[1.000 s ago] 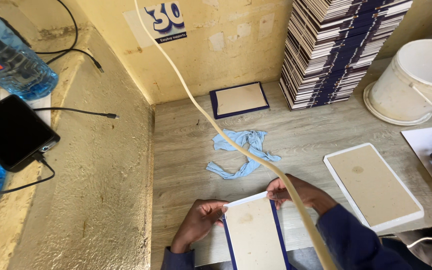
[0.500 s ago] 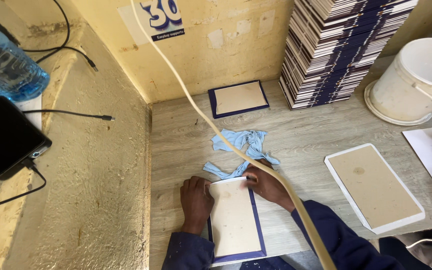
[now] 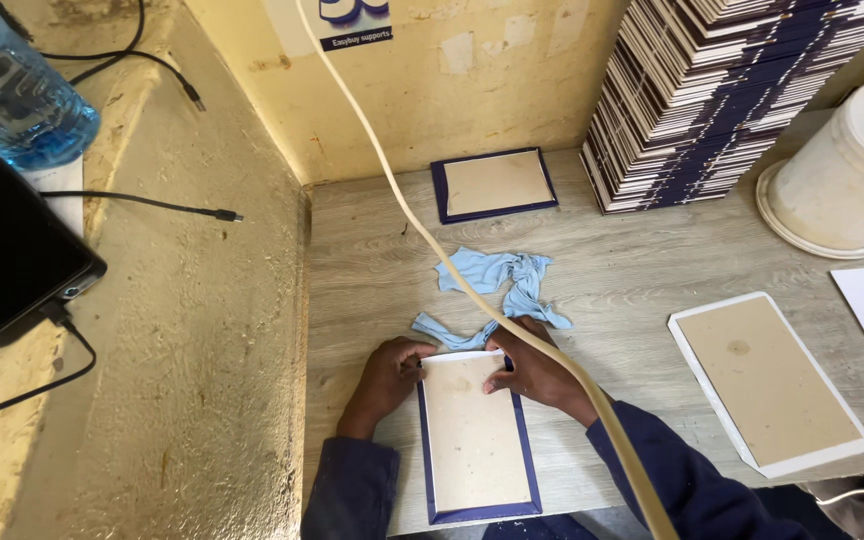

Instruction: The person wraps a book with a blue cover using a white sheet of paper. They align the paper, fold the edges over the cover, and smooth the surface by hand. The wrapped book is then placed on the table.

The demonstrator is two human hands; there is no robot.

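A tan board with a dark blue border (image 3: 474,440) lies flat on the wooden table (image 3: 632,270) in front of me. My left hand (image 3: 389,378) presses on its upper left corner. My right hand (image 3: 532,368) presses fingers down on its upper right edge, where a white strip shows along the top. A crumpled light blue cloth (image 3: 500,285) lies just beyond both hands. A cream cable (image 3: 432,240) hangs diagonally across the view and crosses over my right arm.
A second blue-bordered board (image 3: 493,184) lies by the back wall. A tall stack of such boards (image 3: 722,95) stands at the back right beside a white bucket (image 3: 847,175). A white-edged board (image 3: 764,380) lies right. A phone (image 3: 7,250) and water bottle (image 3: 12,85) sit on the left ledge.
The board has slid farther onto the table, away from me. Both hands moved with it and now press along its top edge, close to the blue cloth.
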